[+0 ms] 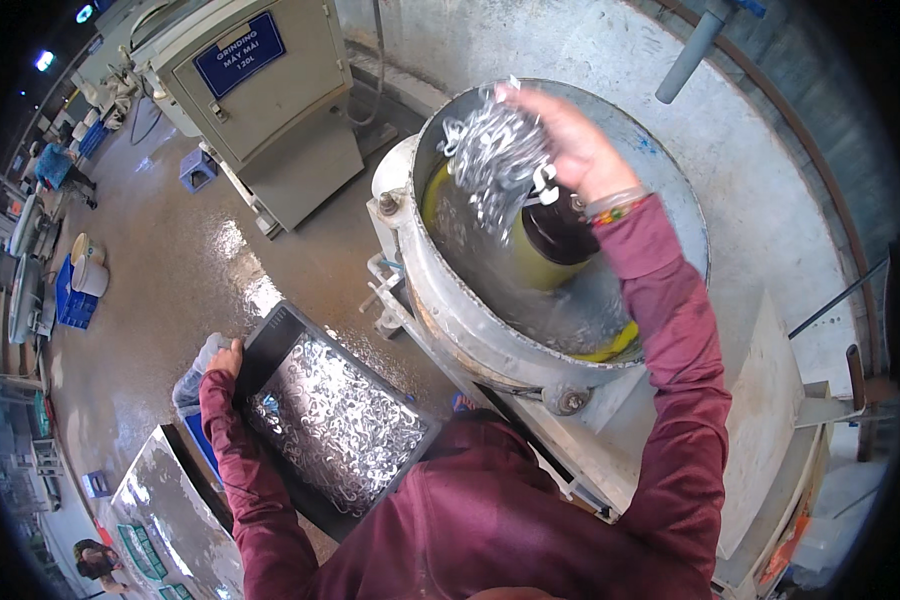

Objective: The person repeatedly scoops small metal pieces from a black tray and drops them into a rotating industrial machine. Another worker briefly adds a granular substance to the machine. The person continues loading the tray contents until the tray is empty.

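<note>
My right hand point(578, 143) is over the big round metal tub point(440, 275), closed round a heap of small shiny curved metal parts point(500, 160); motion blurs some of them, and several hang or fall below the fingers. Inside the tub, a yellow-green central post point(547, 272) with a dark top rises amid blurred grey contents. At the lower left, my left hand point(227, 357) grips the rim of a black plastic tray point(398, 400), which leans against my body. Many more of the same metal parts point(340, 425) cover its bottom. Grey cloth point(192, 380) shows beside the left hand.
A grey metal cabinet point(270, 100) stands beyond the tub. On the wet floor point(170, 290) are a blue stool point(198, 170), a blue crate point(74, 298) and white buckets point(90, 277). Other people point(58, 168) are far left and lower left. A grey pipe point(692, 55) hangs at upper right.
</note>
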Action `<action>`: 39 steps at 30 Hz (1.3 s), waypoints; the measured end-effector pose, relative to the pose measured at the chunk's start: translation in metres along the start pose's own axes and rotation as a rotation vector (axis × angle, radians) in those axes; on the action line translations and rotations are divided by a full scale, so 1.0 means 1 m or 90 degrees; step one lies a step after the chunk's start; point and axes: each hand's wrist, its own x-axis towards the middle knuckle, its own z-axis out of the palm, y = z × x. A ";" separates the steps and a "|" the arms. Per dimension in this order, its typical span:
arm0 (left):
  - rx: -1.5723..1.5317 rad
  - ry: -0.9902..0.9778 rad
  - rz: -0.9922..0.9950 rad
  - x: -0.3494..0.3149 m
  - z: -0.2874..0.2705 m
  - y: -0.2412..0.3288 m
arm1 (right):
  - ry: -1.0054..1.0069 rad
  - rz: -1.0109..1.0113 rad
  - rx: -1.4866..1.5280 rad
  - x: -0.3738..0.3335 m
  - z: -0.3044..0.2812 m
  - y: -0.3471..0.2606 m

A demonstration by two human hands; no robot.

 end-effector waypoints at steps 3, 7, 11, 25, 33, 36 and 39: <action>0.006 -0.038 -0.032 -0.004 0.004 -0.005 | 0.128 0.144 -0.047 0.029 -0.031 0.040; 0.040 -0.038 -0.033 -0.015 0.005 -0.010 | 0.234 0.069 0.082 0.086 -0.070 0.060; 0.053 -0.039 -0.027 -0.023 0.005 -0.013 | 0.264 -0.059 0.162 0.126 -0.119 0.044; 0.026 -0.039 -0.078 -0.017 -0.008 -0.001 | 0.455 -0.148 -0.133 -0.010 -0.270 0.001; 0.074 0.001 0.068 0.006 -0.019 0.009 | 0.566 -0.111 -0.621 -0.115 -0.184 -0.039; 0.094 0.011 0.066 0.011 -0.020 0.013 | 0.181 0.471 -0.817 -0.143 -0.170 -0.015; 0.091 0.036 0.079 0.013 -0.021 0.020 | 0.353 0.370 -0.713 -0.156 -0.161 -0.018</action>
